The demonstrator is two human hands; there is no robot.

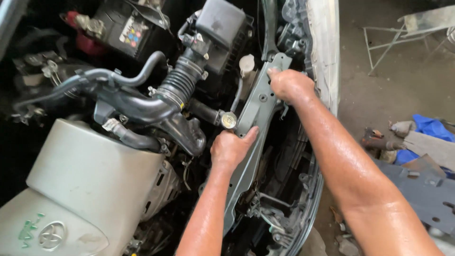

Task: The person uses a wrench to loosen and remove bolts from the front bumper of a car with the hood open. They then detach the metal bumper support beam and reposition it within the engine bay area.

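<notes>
Left of the grey-green support panel [256, 106] sit the silver engine cover [90, 180] and black air-cleaner box [222, 28], lid shut, contents hidden. My left hand [231, 149] grips the panel's lower edge, my right hand [290, 85] clamps its top. I judge I'm seating it; aligning the holes comes next.

a bare concrete floor [393, 85] runs beside the car. on it lie a dark grey metal panel [422, 189], a crumpled blue cloth [429, 127], a flat board [433, 148] and rusty scraps [374, 141].
</notes>
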